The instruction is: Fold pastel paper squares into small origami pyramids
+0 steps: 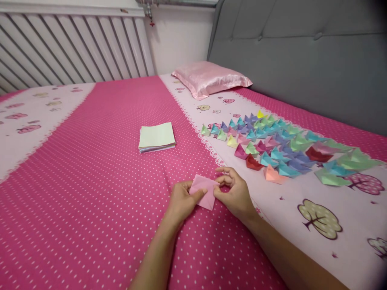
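A folded pink paper (203, 189) lies on the pink dotted bedsheet (90, 193) near the front of the bed. My left hand (183, 200) holds its left side, thumb pressed on top. My right hand (234, 191) pinches the paper's right edge between thumb and fingers. Just beyond my right hand spread several folded paper boats (272, 147) in many colours, lined up in rows on the white band of the sheet.
A stack of square paper sheets (157, 137), pale green on top, lies further back on the bed. A pink satin pillow (210, 78) rests against the grey padded headboard (302, 52). A white slatted rail (72, 44) runs along the far side.
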Motion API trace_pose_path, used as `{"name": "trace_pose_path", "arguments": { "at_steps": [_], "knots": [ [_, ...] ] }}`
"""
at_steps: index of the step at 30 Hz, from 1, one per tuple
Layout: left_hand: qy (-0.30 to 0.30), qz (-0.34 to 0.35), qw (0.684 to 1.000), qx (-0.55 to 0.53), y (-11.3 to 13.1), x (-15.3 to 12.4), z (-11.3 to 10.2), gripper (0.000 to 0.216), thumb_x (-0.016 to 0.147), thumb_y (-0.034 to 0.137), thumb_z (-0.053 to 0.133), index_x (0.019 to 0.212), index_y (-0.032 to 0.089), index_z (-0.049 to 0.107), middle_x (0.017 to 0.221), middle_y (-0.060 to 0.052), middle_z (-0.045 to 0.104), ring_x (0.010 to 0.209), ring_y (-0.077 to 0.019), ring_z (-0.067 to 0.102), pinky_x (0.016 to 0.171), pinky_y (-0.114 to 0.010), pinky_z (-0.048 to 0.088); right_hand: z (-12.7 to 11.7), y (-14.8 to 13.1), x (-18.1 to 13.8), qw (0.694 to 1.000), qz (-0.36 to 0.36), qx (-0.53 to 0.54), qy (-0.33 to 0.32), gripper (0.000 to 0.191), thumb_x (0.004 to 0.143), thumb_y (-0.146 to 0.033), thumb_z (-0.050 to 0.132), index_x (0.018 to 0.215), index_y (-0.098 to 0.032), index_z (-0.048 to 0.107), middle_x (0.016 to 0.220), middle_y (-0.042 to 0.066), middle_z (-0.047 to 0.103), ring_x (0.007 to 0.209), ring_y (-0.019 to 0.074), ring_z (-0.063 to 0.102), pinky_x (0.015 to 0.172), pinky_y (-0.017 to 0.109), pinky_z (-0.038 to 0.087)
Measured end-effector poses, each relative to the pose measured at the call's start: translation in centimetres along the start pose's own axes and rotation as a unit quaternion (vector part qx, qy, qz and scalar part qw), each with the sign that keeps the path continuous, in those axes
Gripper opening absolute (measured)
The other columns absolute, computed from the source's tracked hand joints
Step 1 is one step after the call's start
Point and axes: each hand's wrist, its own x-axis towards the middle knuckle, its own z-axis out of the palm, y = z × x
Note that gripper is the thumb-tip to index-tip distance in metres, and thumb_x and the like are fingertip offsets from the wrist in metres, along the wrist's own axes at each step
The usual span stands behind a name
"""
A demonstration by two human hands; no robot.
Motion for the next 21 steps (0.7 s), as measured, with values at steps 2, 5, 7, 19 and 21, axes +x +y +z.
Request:
{"name": "trace_pose_path", "arguments": {
  "at_steps": [2,5,7,19,21],
  "knots": [
    [0.004,-0.005,1.000,-0.022,0.0,0.0,0.0,0.024,0.063,0.030,0.071,0.070,0.008,0.069,0.061,-0.004,0.063,0.050,-0.0098,0.050,0.047,-0.020,0.036,-0.1,-0.2,0.0,1.000,0.009,0.011,0.008,0.039,0.062,-0.015,0.059,0.100,-0.017,0.049,0.063,-0.003,0.059,0.059,0.0141,0.057,0.065,0.028,0.047],
    [0.004,-0.011,0.999,-0.046,0.2,0.0,0.0,0.023,0.062,0.029,0.073,0.069,0.008,0.069,0.060,-0.004,0.063,0.049,-0.0086,0.050,0.047,-0.019,0.035,-0.3,-0.3,0.2,0.999,0.022,0.029,0.013,0.038,0.062,-0.015,0.060,0.099,-0.018,0.049,0.063,-0.004,0.060,0.059,0.0139,0.057,0.065,0.028,0.047],
    [0.012,-0.018,0.998,-0.051,0.3,-0.1,-0.1,0.023,0.062,0.029,0.073,0.070,0.008,0.069,0.062,-0.005,0.064,0.050,-0.0092,0.051,0.047,-0.020,0.036,-0.5,-0.2,0.4,0.998,0.030,0.041,0.032,0.036,0.063,-0.015,0.061,0.097,-0.018,0.050,0.063,-0.004,0.060,0.059,0.0135,0.057,0.064,0.027,0.046],
    [-0.011,-0.013,0.998,-0.053,0.5,-0.3,-0.1,0.029,0.064,0.032,0.072,0.078,0.007,0.070,0.068,-0.007,0.066,0.054,-0.0103,0.054,0.052,-0.021,0.039,-0.4,0.4,0.3,0.979,0.073,0.145,-0.122,0.030,0.066,-0.030,0.072,0.091,-0.018,0.062,0.082,0.004,0.068,0.075,0.0174,0.064,0.068,0.028,0.050],
    [-0.018,-0.005,0.999,-0.048,0.4,-0.3,0.0,0.027,0.064,0.031,0.070,0.077,0.007,0.069,0.068,-0.006,0.065,0.054,-0.0097,0.053,0.052,-0.020,0.038,-0.2,0.4,0.2,0.976,0.092,0.149,-0.129,0.027,0.063,-0.032,0.075,0.082,-0.017,0.063,0.073,0.002,0.068,0.067,0.0168,0.064,0.063,0.027,0.051]
  ]
}}
